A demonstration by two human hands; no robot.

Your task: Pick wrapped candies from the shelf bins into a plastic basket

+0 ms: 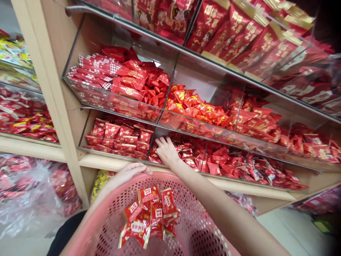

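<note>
My left hand (134, 168) is closed over the far rim of a pink plastic basket (106, 222) with a perforated wall. Several red packets of wrapped candy (148, 211) with gold edges lie in a small heap inside it. Beyond the basket, my right hand (166, 152) reaches into a lower clear bin, its fingers apart and touching small red candy packets (186, 151). The fingertips are partly lost among the packets, and nothing is seen held in them.
Left of my right hand, a bin holds red and gold square packets (124, 138). Clear acrylic fronts and dividers edge the upper bins of red candies (198, 106). A wooden upright (52, 89) stands at left; plastic bags (29, 192) lie below it.
</note>
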